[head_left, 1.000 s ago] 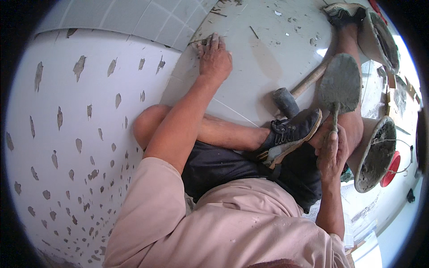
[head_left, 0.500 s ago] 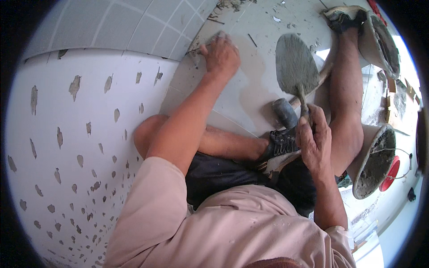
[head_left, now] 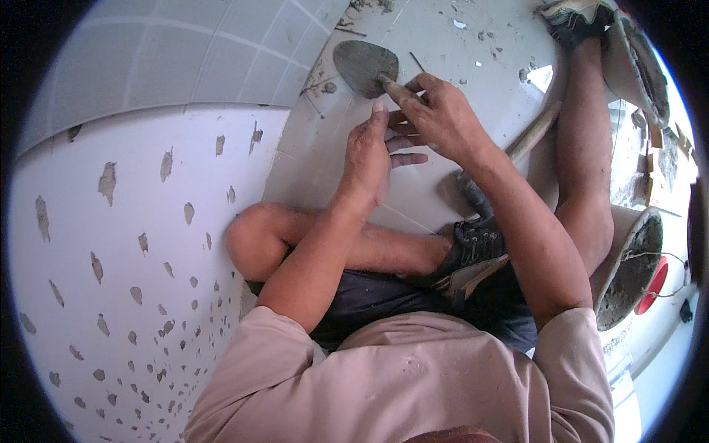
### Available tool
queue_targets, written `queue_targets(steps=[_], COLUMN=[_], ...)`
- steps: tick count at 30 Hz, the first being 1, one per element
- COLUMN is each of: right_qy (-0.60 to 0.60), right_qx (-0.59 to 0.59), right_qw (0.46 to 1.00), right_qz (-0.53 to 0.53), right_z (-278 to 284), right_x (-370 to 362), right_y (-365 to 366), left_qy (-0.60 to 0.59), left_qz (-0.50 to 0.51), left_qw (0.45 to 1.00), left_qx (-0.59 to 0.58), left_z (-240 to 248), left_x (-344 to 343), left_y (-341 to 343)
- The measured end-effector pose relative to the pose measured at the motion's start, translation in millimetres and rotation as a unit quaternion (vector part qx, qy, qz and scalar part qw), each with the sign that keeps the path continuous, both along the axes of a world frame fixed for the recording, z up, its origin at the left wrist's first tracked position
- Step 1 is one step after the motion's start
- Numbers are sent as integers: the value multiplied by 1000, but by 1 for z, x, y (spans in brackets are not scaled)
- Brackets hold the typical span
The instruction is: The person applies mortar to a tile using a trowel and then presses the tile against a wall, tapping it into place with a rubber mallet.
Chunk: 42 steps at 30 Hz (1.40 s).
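My right hand (head_left: 447, 118) is closed round the handle of a trowel (head_left: 363, 66). Its rounded, mortar-smeared blade is over the floor tiles close to the foot of the wall. Just below the handle, my left hand (head_left: 369, 159) has its thumb up and fingers stretched toward my right hand. Nothing shows in the left hand, and its fingertips partly overlap my right hand, so I cannot tell if they touch. A mallet with a dark head and wooden handle (head_left: 535, 134) rests between my folded leg and my outstretched leg.
At left rises a white wall (head_left: 151, 251) dotted with chipped patches, with grey tiles (head_left: 177, 55) along it farther off. Two mortar-stained buckets (head_left: 617, 295) stand beyond my right leg, near a red round object (head_left: 652, 286). Mortar crumbs and twigs litter the far floor.
The trowel has swung left toward the wall with my right hand. My left hand has come off the floor by the wall and moved nearer me, beside the right hand.
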State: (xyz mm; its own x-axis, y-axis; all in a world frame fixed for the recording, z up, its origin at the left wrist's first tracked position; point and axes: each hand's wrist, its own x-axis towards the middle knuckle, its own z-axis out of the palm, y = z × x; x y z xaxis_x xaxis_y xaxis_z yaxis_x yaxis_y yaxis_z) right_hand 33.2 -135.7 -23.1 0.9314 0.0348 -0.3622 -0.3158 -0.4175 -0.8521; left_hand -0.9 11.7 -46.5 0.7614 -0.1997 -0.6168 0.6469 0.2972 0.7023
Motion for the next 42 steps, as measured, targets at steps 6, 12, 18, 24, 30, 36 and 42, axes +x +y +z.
queue_targets(steps=[6, 12, 18, 24, 30, 36, 42], right_qy=[55, 62, 13, -63, -150, -286, -308], right_qx=[100, 114, 96, 3, -147, -268, -334], right_qw=[993, 990, 994, 998, 973, 920, 889], right_qz=[-41, -48, -44, -5, -91, -11, 61], right_z=[-13, -13, -32, -32, -59, -81, -93], right_x=[-1, -1, -8, -5, 22, 35, 49], right_y=[16, 25, 38, 21, -13, 0, 3], left_qy=[-33, -6, 15, 67, 127, 176, 196], left_qz=[-20, -7, 10, 114, 61, 82, 86], left_qw=[999, 1000, 1000, 991, 980, 975, 971], left_qx=[-16, -24, 13, -26, -142, -109, -102], left_z=[0, 3, 6, -9, -15, -15, -15], left_x=[7, 7, 7, 6, 11, 15, 16], left_y=[12, 20, 17, 15, 14, 7, 7])
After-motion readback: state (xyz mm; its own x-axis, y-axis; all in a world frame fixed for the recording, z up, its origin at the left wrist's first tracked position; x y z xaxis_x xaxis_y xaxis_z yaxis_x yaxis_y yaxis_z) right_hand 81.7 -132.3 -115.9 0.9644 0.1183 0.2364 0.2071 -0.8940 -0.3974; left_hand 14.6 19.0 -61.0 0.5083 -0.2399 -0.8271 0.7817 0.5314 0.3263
